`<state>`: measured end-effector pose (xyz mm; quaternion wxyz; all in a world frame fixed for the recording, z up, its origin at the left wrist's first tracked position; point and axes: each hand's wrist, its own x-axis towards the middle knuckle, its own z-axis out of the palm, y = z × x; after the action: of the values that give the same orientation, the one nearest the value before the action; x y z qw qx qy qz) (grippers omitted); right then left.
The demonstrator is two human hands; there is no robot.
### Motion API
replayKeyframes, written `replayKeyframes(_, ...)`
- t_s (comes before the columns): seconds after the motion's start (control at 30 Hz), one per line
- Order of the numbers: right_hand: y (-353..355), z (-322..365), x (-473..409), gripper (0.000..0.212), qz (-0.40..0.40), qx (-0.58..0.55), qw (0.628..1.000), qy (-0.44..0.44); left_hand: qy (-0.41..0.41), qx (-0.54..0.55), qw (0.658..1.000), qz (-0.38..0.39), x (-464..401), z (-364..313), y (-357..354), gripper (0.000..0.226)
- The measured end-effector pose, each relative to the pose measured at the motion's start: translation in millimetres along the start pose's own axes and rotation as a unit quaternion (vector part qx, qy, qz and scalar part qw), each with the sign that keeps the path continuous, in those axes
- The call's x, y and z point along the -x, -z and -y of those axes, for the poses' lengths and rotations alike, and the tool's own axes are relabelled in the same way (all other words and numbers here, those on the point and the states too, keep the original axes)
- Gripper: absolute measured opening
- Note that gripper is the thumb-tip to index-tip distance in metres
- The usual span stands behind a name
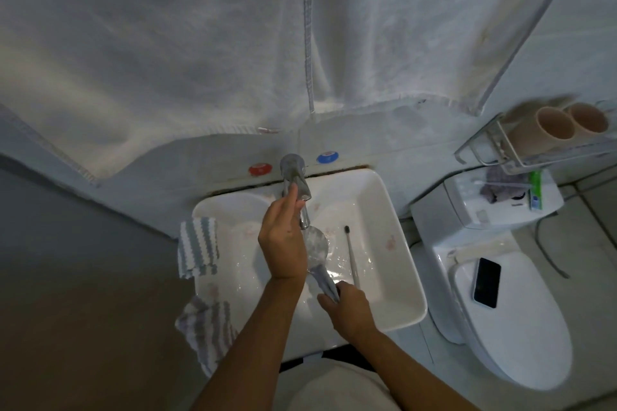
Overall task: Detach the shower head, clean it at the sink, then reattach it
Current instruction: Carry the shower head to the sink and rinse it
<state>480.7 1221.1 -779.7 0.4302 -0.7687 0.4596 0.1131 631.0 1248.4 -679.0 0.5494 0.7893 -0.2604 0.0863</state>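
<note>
The left hand (282, 237) reaches to the far side of the sink (394, 220), its fingers straight and lying against the tap (295, 180); it curls round nothing that shows. The right hand (347, 309) is nearer, over the near part of the basin, with its fingers curled round the handle of the shower head (319, 245). The head's round face lies in the basin just below the tap's spout, partly hidden by the left hand, and the handle runs back toward the right hand. A toothbrush (352, 257) lies in the basin just right of the shower head, bristles at the far end. A striped cloth (198, 247) hangs over the sink's left rim, and a second cloth (207, 327) is draped at the near left corner. Red (259, 169) and blue (327, 157) caps sit on the wall either side of the tap. To the right stands a toilet (521, 337) with a phone (487, 282) on its lid. Two cups (554, 123) sit in a wire rack at far right. White towels (167, 43) hang above the sink.
</note>
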Motion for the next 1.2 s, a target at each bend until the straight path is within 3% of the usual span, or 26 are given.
replayKeyframes(0.2,1,3,-1,0.026,-0.006,-0.006,1.000,-0.007,-0.003,-0.012,1.000,0.011,5,7,0,0.043)
replayKeyframes(0.47,2,5,3,0.026,-0.001,-0.001,1.000,-0.016,0.000,-0.010,1.000,-0.030,15,8,3,0.036)
replayKeyframes(0.57,1,7,4,0.025,0.004,-0.008,1.000,-0.020,0.194,0.027,0.979,-0.062,49,25,8,0.018)
replayKeyframes(0.67,-3,10,5,0.024,0.005,0.001,1.000,-0.016,0.443,0.050,0.894,-0.038,83,46,7,0.007)
replayKeyframes(0.73,-5,11,6,0.023,0.002,0.004,1.000,-0.014,0.514,0.072,0.855,0.003,84,45,8,0.017)
replayKeyframes(0.87,-9,11,9,0.028,0.005,0.010,1.000,-0.021,0.460,0.113,0.881,0.010,35,17,17,0.048)
replayKeyframes(1.0,-9,10,9,0.031,0.015,0.016,0.999,-0.028,0.463,0.175,0.853,0.164,-26,-25,23,0.065)
replayKeyframes(1.07,-7,11,9,0.029,0.017,0.017,0.999,-0.029,0.466,0.179,0.840,0.214,-39,-34,23,0.063)
replayKeyframes(1.2,-5,13,8,0.028,0.014,0.007,1.000,-0.026,0.431,0.173,0.849,0.251,-41,-31,25,0.045)
